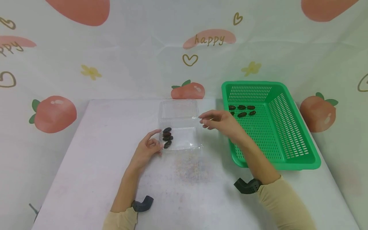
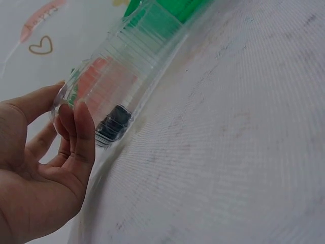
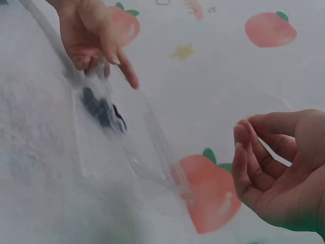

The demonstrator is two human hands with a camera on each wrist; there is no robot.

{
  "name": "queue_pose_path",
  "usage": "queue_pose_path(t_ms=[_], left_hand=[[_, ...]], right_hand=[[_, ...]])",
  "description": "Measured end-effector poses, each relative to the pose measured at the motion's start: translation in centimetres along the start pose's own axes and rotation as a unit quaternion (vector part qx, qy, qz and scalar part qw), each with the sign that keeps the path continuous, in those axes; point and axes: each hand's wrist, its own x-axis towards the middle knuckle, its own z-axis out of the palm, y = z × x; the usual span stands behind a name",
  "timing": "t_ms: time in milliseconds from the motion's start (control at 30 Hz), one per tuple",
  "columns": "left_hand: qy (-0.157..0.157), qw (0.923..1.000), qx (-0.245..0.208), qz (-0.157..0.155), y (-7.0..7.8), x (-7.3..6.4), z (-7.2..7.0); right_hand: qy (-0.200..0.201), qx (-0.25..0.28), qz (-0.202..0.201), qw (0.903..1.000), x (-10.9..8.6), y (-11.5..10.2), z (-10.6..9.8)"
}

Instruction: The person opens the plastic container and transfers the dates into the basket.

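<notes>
While the left hand (image 1: 146, 150) is gripping the left edge of the clear container (image 1: 184, 139) mid-frame, the right hand (image 1: 221, 124), fingers loosely bent and empty, is hovering near its right side. Dark pieces (image 1: 166, 134) are lying inside, at left; others are lying in the green basket (image 1: 302, 166) at right, where the right forearm (image 1: 257, 159) is crossing the rim. Below, a white table (image 1: 95, 143) is spreading; behind, a fruit-printed cloth (image 1: 143, 64) is hanging.

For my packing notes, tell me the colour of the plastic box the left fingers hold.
The plastic box is clear, best seen in the head view.
</notes>
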Motion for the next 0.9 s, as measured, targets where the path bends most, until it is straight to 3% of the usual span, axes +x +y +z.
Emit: queue_pose_path(t_ms=[600,900], left_hand=[[-0.001,0.9999,-0.007,-0.008,0.3,0.1,0.0],[0.001,1.0,0.003,-0.006,0.1,0.1,0.0]], right_hand=[[-0.029,-0.016,0.005,0.9994,1.1,1.1,6.6],[-0.044,-0.053,-0.025,0.9973,2.6,2.7,8.9]])
